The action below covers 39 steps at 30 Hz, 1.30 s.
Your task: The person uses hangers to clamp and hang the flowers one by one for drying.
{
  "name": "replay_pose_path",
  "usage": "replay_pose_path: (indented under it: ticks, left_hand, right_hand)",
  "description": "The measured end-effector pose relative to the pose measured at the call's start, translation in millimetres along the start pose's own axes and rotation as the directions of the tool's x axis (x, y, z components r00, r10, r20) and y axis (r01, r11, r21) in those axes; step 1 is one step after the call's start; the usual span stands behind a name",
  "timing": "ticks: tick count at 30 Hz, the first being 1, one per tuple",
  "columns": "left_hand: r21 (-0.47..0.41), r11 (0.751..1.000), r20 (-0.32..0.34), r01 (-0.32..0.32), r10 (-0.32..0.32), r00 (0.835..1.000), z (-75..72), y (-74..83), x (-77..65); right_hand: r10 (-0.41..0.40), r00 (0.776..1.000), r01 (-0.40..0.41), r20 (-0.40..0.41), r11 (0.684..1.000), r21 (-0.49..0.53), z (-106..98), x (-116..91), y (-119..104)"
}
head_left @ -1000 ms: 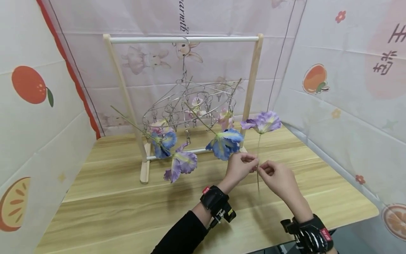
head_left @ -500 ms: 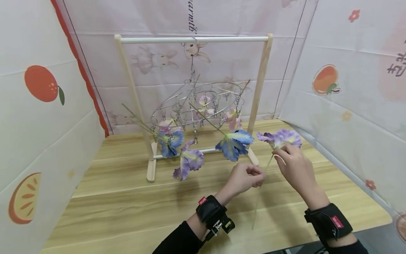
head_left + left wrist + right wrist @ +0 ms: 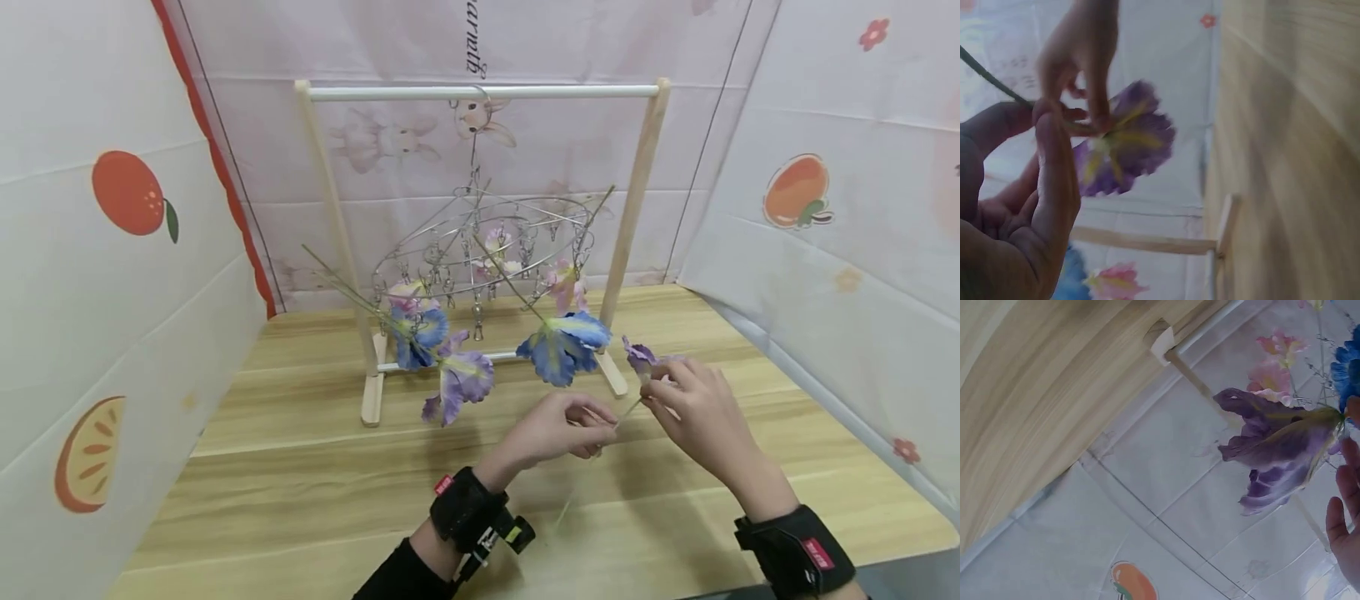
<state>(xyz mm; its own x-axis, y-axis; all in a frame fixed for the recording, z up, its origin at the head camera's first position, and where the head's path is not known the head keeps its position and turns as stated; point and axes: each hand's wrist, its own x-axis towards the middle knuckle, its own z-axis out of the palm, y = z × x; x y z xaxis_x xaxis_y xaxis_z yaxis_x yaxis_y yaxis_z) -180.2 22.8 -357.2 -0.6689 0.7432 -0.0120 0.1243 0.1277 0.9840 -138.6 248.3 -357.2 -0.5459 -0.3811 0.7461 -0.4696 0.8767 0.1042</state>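
Note:
A purple artificial flower (image 3: 639, 353) with a long green stem (image 3: 988, 75) is between my two hands, in front of the rack's right side. My right hand (image 3: 701, 412) pinches the stem just under the bloom and hides much of the petals in the head view. Lower on the stem, the thumb and fingers of my left hand (image 3: 558, 429) pinch it. The stem's free end slants down to the left over the table. In the right wrist view the purple bloom (image 3: 1279, 440) opens away from the fingers.
On a wooden stand (image 3: 637, 192) hangs a tilted round wire clip hanger (image 3: 477, 325). Attached around it are a right blue flower (image 3: 566, 346), a left blue flower (image 3: 420, 333), a purple flower (image 3: 465, 379) and several pink ones (image 3: 566, 287). Printed cloth surrounds the wooden table (image 3: 315, 500).
My right hand has moved from the stem's middle up to beneath the bloom. The flower has tipped from upright to slanting, its bloom lower and its stem end swung left. The view has shifted.

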Motion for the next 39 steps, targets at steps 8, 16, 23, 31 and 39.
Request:
replay_pose_path:
  ticks: [8,16,23,31,39]
  left_hand:
    - [0.119,0.978,0.065,-0.172,0.165,0.984,-36.4,22.5,-42.4]
    - [0.080,0.922,-0.160,-0.380,0.388,0.908,-48.2,21.7,-74.6]
    - [0.019,0.890,-0.436,-0.455,0.417,0.797,-55.0,9.0,-93.6]
    - [-0.079,0.911,-0.600,-0.404,0.280,0.749,-67.6,-11.8,-105.4]
    - [-0.032,0.930,-0.660,-0.367,0.256,0.706,-77.7,-25.6,-116.0]
  right_hand:
    - [-0.068,0.996,0.079,-0.053,0.968,0.236,-5,12,-35]
    - [-0.102,0.989,0.142,-0.109,0.871,0.469,8,39,-85]
    - [-0.060,0.995,0.092,-0.075,0.811,0.578,32,55,-123]
    - [-0.004,1.000,-0.017,0.030,0.755,0.655,55,59,-150]
    - [-0.051,0.994,-0.022,0.094,0.768,0.640,61,67,-159]
